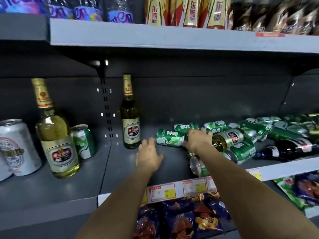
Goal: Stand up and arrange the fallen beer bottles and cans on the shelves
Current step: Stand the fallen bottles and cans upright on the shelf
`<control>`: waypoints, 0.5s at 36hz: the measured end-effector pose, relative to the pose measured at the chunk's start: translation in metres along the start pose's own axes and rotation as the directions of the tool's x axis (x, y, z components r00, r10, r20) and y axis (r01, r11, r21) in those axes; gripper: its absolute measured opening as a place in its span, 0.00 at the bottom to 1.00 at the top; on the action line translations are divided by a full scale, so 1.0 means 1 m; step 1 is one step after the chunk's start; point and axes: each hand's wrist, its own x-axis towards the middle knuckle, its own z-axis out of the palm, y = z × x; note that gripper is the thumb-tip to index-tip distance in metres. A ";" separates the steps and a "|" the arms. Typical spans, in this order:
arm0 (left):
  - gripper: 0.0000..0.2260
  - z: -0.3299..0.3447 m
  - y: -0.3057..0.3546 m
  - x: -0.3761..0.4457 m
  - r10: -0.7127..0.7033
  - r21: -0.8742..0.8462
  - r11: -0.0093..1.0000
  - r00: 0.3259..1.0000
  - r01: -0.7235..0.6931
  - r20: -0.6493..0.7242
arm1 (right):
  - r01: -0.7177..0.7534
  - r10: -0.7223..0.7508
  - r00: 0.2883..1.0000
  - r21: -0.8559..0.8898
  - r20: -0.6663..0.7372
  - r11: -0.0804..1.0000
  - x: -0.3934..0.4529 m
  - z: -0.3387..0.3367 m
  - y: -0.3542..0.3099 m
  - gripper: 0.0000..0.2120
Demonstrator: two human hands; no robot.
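My right hand [198,140] curls over the fallen green can [170,137] mid-shelf, left hand [149,155] hovering loose and empty; I'd tip it upright near the standing bottle [130,118], steadily.

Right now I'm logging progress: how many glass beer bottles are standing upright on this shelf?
2. One upright bottle stands at left between the silver can and a green can; the other stands mid-shelf by the left hand.
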 end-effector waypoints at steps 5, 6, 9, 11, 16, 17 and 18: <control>0.28 0.014 0.002 0.036 0.035 -0.016 0.999 0.999 -0.035 0.042 | 0.056 -0.052 0.997 -0.066 0.061 0.996 0.031 0.009 -0.010 0.32; 0.29 0.016 0.001 0.042 0.036 -0.017 0.999 0.998 -0.035 0.045 | 0.073 -0.065 0.994 -0.086 0.082 0.994 0.037 0.011 -0.012 0.34; 0.31 0.022 -0.001 0.059 0.057 0.014 0.998 0.998 -0.057 0.029 | 0.126 -0.108 0.986 -0.140 0.128 0.982 0.053 0.016 -0.019 0.38; 0.32 0.026 -0.002 0.067 0.094 0.049 0.994 0.995 -0.095 0.018 | 0.161 -0.139 0.982 -0.182 0.128 0.970 0.060 0.018 -0.022 0.38; 0.36 0.033 -0.001 0.081 0.175 0.227 0.960 0.984 -0.166 -0.018 | 0.240 -0.213 0.965 -0.185 0.153 0.953 0.075 0.011 -0.021 0.38; 0.37 0.035 0.001 0.082 0.196 0.267 0.947 0.980 -0.179 -0.040 | 0.257 -0.235 0.960 -0.146 0.153 0.955 0.079 0.006 -0.021 0.38; 0.37 0.037 0.002 0.084 0.214 0.284 0.940 0.975 -0.190 -0.057 | 0.276 -0.260 0.955 -0.102 0.144 0.956 0.082 0.002 -0.022 0.38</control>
